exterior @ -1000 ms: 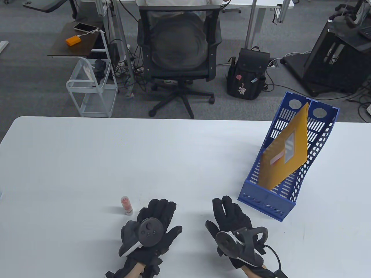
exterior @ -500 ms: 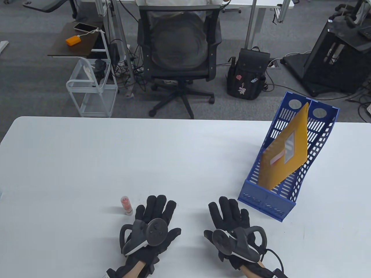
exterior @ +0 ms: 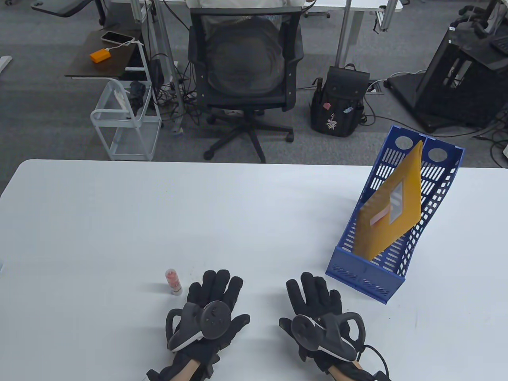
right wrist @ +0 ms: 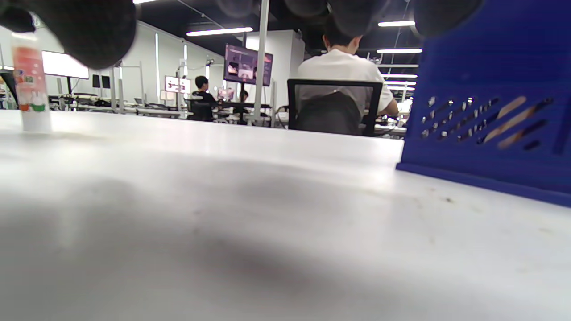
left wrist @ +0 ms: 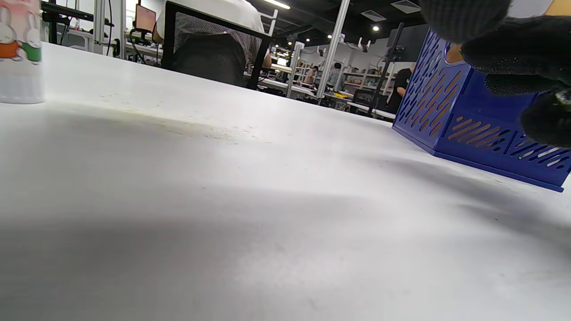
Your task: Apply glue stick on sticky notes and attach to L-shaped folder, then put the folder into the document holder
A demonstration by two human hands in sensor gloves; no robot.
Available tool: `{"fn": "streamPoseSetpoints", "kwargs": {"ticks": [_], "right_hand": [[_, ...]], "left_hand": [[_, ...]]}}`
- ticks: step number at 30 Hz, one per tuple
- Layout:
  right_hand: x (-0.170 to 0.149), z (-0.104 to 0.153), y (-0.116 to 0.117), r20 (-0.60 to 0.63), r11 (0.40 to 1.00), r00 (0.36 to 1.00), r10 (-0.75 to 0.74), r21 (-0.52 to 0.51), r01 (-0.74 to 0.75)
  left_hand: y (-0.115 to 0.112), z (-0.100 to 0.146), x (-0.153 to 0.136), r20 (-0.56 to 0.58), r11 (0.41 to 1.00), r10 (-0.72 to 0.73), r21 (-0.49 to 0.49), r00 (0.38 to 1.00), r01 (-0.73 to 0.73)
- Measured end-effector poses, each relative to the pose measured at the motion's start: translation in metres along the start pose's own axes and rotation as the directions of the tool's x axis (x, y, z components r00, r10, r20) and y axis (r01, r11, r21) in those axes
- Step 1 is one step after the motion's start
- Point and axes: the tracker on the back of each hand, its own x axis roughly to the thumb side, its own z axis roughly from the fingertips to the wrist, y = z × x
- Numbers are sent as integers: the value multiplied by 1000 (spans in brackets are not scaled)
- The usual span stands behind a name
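The yellow L-shaped folder (exterior: 391,206) stands slanted inside the blue document holder (exterior: 369,276) at the right of the table, with a pale sticky note (exterior: 380,216) on its face. The glue stick (exterior: 173,281) stands upright left of my hands; it also shows as the glue stick (left wrist: 20,53) and the glue stick (right wrist: 31,84) in the wrist views. My left hand (exterior: 214,295) lies flat on the table near the front edge, fingers straight and spread, holding nothing. My right hand (exterior: 315,297) lies flat beside it, just left of the holder's front corner, also empty.
The white table (exterior: 158,214) stretches wide behind my hands. Beyond its far edge stand a black office chair (exterior: 244,67), a black backpack (exterior: 341,103) and a white wire cart (exterior: 127,123). The blue holder (right wrist: 490,107) fills the right of the right wrist view.
Both hands have flattened onto the table with their fingers spread out; a second ago the fingers were bunched closer together. The folder, holder and glue stick have not moved.
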Motion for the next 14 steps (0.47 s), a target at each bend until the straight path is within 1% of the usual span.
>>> {"fn": "streamPoseSetpoints", "kwargs": {"ticks": [14], "right_hand": [[0, 1, 0, -7, 1000, 1000, -7, 3, 7]], "left_hand": [[1, 1, 1, -12, 1000, -12, -27, 1000, 11]]}}
